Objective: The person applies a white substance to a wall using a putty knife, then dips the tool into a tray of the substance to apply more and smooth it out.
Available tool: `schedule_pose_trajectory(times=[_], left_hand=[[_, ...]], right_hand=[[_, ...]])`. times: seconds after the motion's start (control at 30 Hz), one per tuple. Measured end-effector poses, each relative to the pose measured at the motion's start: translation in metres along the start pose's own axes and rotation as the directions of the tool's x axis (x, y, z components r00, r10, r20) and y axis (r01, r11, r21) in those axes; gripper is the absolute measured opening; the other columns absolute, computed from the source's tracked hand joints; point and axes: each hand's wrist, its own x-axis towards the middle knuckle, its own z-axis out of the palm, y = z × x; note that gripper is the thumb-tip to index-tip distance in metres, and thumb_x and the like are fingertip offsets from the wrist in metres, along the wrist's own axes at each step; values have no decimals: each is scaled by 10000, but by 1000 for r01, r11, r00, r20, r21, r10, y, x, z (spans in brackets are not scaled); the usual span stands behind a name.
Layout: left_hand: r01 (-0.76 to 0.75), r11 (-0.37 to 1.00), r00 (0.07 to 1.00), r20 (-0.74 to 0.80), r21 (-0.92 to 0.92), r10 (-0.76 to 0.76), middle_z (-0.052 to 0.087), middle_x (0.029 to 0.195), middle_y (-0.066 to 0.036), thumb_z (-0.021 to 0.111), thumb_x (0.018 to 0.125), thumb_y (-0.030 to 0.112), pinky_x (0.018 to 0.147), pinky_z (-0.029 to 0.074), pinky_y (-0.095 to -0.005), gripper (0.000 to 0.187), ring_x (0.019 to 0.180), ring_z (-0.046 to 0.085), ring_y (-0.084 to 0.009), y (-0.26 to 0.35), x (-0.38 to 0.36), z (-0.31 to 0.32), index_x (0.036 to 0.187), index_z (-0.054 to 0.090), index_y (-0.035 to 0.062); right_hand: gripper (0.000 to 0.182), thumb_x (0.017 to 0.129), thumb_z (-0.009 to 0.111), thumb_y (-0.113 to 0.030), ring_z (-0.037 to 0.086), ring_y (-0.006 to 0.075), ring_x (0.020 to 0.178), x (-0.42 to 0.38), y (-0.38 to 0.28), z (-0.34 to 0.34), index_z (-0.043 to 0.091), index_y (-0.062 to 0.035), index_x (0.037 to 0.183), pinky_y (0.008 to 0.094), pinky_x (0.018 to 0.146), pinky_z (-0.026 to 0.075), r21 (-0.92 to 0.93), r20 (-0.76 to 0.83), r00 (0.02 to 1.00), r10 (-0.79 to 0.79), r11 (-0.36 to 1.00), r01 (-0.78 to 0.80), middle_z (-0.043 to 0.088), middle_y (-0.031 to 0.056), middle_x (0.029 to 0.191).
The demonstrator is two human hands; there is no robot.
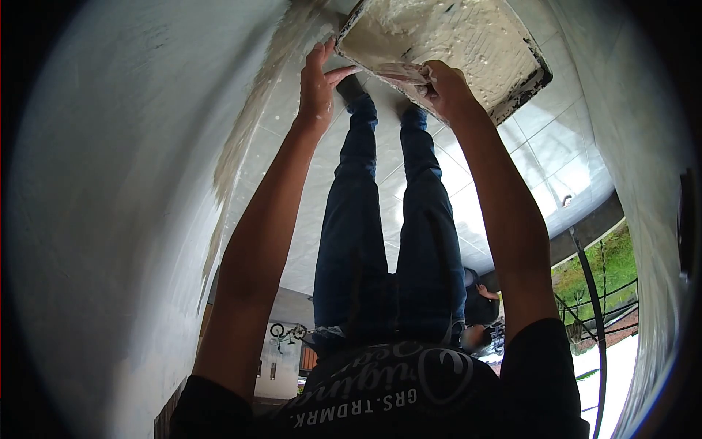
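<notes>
My right hand (447, 89) is closed around a wide, putty-smeared scraper (401, 72), which lies along the near edge of a tray. Pale, wet putty (457, 36) covers most of the inside of this tray (537, 79), whose dark rim is caked with it. My left hand (317, 86) is open at the tray's left corner, fingers stretched upward and the thumb out to the side. Its fingertips come right up to the rim, and white smears mark the skin.
A pale wall (124, 183) rises on the left, with a rough beige strip (252, 121) along its base. Light tiles (545, 150) cover the floor beneath my legs. Behind me, a person (481, 304) and a bicycle (289, 333) appear upside down. Grass (607, 271) lies outside a railing.
</notes>
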Motion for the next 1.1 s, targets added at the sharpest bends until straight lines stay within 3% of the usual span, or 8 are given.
schedule_pose_trajectory(times=[0.07,0.3,0.4,0.47,0.57,0.87,0.93,1.1], left_hand=[[4,1000,1000,-2,2,-4,315,1540,-135,360,973,510,1100,316,-429,764,1176,575,-355,0,-2,1,1485,212,-38],[13,1000,1000,-6,13,-13,312,1546,-124,358,965,513,1108,299,-429,778,1161,587,-350,2,-1,1,1493,194,-34],[-1,999,1000,11,32,0,318,1544,-120,349,963,517,1111,289,-432,783,1150,596,-349,1,-1,-1,1495,185,-33],[6,999,1000,-3,33,-6,322,1543,-117,348,962,517,1112,286,-433,781,1149,597,-348,0,0,-2,1495,187,-30],[10,1000,1000,-13,28,-9,328,1541,-110,347,961,520,1113,279,-435,777,1148,599,-348,1,-1,0,1497,190,-21],[-3,1000,1000,-10,18,3,339,1536,-99,351,963,521,1108,285,-437,769,1138,605,-355,3,-4,2,1495,199,-13],[-4,1000,1000,-4,12,4,340,1535,-100,357,961,523,1107,288,-437,773,1138,604,-356,0,-3,0,1496,199,-13],[4,1000,1000,-27,14,-4,337,1535,-107,351,969,518,1105,296,-432,763,1149,597,-361,3,-4,3,1494,204,-15]], right_hand=[[270,868,602,-162,651,276,940,-2,3,3,610,55,1028,345,770,539,-37,-45,998,38,999,-40,635,184,1028],[377,885,575,-194,659,242,919,0,12,-1,597,97,1124,330,772,541,63,83,985,-152,987,147,640,185,1045],[379,859,578,-171,661,194,855,35,-3,-17,597,108,1115,346,749,527,-230,412,869,-275,891,391,668,140,966],[310,823,570,-159,595,134,695,42,-10,-12,661,49,1034,255,580,441,-254,423,846,-324,854,454,645,81,800],[364,856,596,-197,656,170,834,39,-39,-3,617,54,1118,334,718,518,-515,495,853,-165,735,441,675,116,968],[363,890,609,-220,640,149,975,100,-48,7,609,-8,1185,318,871,492,-377,685,721,-103,797,472,679,94,1060],[532,826,698,-231,660,240,978,95,-49,11,559,22,1273,363,855,530,-214,806,583,-97,871,441,668,140,1133],[454,830,686,-238,664,230,965,94,-39,12,618,22,1196,354,835,535,-153,781,599,-176,876,457,679,139,1101]])
